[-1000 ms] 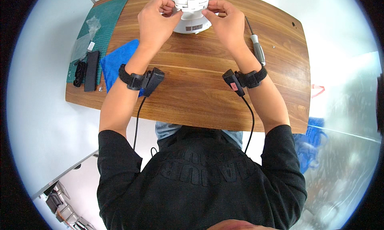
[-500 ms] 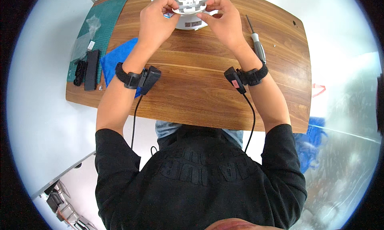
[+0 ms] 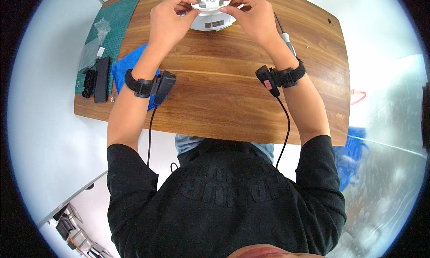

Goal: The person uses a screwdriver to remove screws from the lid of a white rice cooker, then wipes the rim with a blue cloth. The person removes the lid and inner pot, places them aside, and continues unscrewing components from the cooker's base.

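At the far edge of the table stands a white rounded appliance (image 3: 201,24), cut off by the top of the picture, with a dark label on its near side. My left hand (image 3: 170,19) pinches the left end of a curved white plastic piece (image 3: 209,9) at the appliance's upper part. The right end of that piece is between the thumb and fingers of my right hand (image 3: 253,16). Some fingertips are hidden behind the piece. Whether it is seated on the appliance or apart from it, I cannot tell.
A screwdriver (image 3: 285,37) lies beside my right forearm, partly covered by it. At left are a green cutting mat (image 3: 117,22), a clear plastic bag (image 3: 102,29), a dark oblong block (image 3: 102,78) and a blue cloth (image 3: 130,65) under my left forearm. Cables hang from both wrist straps.
Both hands have shifted slightly up and outward, still gripping the white piece. The appliance now sits a little higher and further left in view. My right forearm covers more of the screwdriver.
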Action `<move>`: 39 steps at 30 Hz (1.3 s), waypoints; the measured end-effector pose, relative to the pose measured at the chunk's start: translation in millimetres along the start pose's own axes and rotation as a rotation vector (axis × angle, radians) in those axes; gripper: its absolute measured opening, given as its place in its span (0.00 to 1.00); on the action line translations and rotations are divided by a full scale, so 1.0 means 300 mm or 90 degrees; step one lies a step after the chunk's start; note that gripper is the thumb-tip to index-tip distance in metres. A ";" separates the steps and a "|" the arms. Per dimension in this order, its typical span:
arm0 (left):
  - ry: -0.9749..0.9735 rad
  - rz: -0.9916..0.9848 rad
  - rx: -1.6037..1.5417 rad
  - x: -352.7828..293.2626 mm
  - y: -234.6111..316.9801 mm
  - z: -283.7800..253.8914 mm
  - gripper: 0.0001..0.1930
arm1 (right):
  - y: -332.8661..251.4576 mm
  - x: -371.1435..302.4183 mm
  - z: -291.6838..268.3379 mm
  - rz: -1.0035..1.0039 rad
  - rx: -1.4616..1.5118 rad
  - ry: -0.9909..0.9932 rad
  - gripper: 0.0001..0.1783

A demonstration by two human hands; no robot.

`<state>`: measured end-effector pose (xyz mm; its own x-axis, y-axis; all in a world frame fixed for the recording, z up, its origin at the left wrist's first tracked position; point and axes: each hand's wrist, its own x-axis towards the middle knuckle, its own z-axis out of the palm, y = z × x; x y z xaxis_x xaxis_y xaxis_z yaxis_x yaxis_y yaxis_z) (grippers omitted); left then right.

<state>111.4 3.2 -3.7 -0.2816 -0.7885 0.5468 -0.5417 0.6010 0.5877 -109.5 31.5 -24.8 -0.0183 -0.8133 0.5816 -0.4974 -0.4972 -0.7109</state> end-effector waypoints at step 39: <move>-0.468 0.075 -0.100 0.004 0.448 0.419 0.14 | 0.393 -0.466 -0.879 0.505 -0.504 0.073 0.18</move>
<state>-61.4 66.6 0.9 -0.8158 -0.5687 0.1050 -0.3718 0.6548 0.6581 -394.3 166.1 -85.6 -0.6335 -0.7613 0.1380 -0.7190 0.5135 -0.4683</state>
